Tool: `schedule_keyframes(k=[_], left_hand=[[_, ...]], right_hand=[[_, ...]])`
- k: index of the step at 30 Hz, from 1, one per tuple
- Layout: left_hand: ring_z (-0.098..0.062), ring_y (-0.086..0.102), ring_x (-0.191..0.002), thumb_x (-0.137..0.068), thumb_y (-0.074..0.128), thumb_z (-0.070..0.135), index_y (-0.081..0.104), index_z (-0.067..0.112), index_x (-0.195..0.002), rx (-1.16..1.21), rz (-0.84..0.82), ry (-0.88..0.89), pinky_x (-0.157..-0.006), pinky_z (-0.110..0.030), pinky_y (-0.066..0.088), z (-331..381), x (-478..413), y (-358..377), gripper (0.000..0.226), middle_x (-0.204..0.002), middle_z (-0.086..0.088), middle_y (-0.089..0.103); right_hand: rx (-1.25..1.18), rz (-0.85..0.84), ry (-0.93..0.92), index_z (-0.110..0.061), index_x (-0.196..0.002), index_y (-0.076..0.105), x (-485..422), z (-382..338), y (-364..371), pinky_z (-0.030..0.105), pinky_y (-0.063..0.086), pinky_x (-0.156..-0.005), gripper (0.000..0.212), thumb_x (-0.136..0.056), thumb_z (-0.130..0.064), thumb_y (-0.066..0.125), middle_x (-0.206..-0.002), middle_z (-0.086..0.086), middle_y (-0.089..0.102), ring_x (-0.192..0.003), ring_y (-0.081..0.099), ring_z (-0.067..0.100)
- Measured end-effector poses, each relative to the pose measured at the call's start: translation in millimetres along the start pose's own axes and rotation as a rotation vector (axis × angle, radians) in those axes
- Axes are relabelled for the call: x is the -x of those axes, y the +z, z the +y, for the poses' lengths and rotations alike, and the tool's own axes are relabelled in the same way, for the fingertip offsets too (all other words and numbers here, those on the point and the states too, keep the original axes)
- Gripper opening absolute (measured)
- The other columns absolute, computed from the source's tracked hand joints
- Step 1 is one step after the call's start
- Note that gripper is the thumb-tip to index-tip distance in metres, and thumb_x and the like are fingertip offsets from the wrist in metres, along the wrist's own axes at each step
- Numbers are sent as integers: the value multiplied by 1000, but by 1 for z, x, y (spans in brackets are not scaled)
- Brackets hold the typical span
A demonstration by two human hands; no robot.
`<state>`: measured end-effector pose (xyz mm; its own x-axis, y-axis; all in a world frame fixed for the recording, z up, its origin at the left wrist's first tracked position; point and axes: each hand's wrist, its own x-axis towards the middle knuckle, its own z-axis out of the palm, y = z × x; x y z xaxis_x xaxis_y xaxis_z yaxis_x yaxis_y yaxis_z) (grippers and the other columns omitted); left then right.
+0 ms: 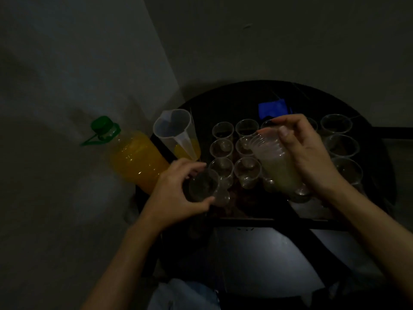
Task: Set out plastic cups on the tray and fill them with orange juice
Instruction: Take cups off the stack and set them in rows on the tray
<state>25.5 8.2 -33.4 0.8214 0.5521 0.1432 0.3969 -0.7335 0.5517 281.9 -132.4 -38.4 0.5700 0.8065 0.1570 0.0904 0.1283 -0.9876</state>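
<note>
The scene is dim. My right hand grips a tilted stack of clear plastic cups above the dark round tray. My left hand holds a single clear cup at the tray's near left edge. Several empty clear cups stand upright in rows on the tray. A large bottle of orange juice with a green cap lies to the left. Beside the bottle stands a clear jug with a little juice at its bottom.
A blue object lies at the back of the tray. More empty cups stand along the tray's right side. A pale wall rises to the left. Dark frame bars run below the tray's near edge.
</note>
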Motion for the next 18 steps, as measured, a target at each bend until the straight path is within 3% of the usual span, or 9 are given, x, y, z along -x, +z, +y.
schedule_keyframes(k=[4,12,18], left_hand=[[-9,56,-114,-66,79,55,58,24,-134,-22,8,3,-95,-38,53,-10,11,33,78,-123,10,56],[-10,54,-118,-68,76,56,51,18,-142,-20,34,-30,-100,-36,51,-18,12,60,87,-129,6,50],[-10,51,-123,-70,82,52,36,18,-153,-11,35,-51,-105,-33,47,-19,9,74,101,-133,6,49]], right_hand=[[18,17,-20,-9,-127,52,0,-2,0,12,50,-76,44,-92,-37,51,-104,-14,73,-99,68,0],[-26,24,-3,-11,-125,52,0,-2,-3,16,53,-76,46,-89,-41,52,-108,-5,74,-101,70,8],[-32,20,1,-11,-126,52,0,-2,-3,19,55,-77,48,-89,-42,52,-111,-3,74,-102,70,10]])
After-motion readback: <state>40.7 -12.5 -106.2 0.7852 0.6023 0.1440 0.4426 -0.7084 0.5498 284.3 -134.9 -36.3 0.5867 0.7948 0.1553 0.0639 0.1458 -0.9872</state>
